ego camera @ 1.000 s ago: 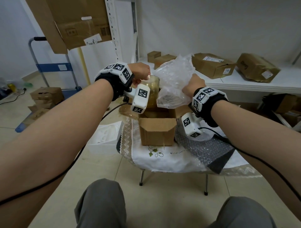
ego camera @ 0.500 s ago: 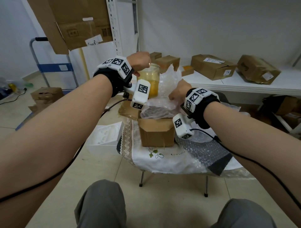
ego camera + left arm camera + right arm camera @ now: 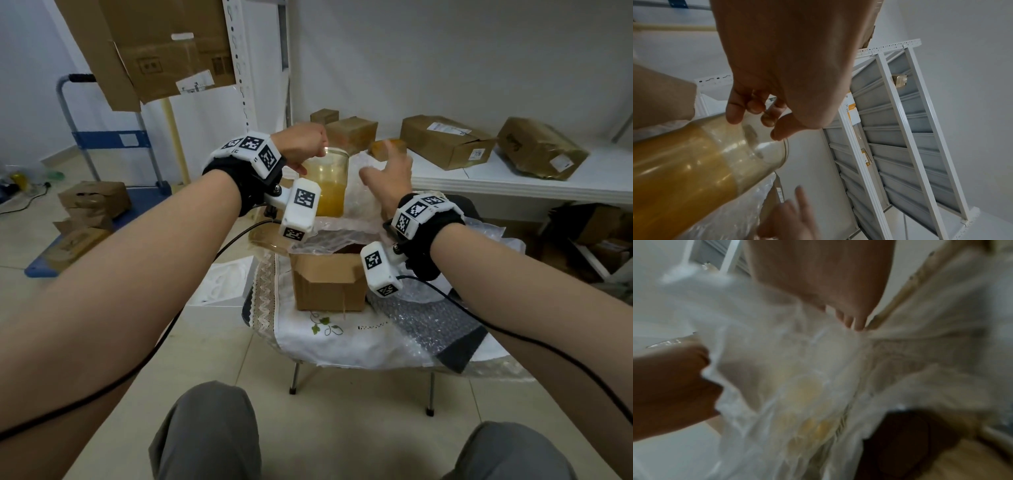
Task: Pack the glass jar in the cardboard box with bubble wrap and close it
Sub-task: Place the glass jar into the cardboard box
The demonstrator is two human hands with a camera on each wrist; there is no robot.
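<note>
My left hand (image 3: pixel 305 145) pinches the rim of the glass jar (image 3: pixel 327 186), which is half full of yellow stuff and hangs above the open cardboard box (image 3: pixel 329 284). In the left wrist view the fingers (image 3: pixel 748 110) curl over the jar's (image 3: pixel 694 162) open mouth. Bubble wrap (image 3: pixel 342 236) is draped across the box opening and rises behind the jar. My right hand (image 3: pixel 387 168) hovers just right of the jar with fingers spread, holding nothing. The right wrist view is blurred; there my fingertips (image 3: pixel 851 321) brush the bubble wrap (image 3: pixel 797 386).
The box stands on a small round table under a white cloth (image 3: pixel 308 335). More bubble wrap (image 3: pixel 428 325) covers the table's right side. A low white shelf (image 3: pixel 513 178) with several parcels runs behind. A white box (image 3: pixel 222 291) and a blue trolley (image 3: pixel 113 140) stand to the left.
My right hand brought the bubble wrap down onto the box opening, let go and lifted with fingers spread. My left hand has kept hold of the jar above the box.
</note>
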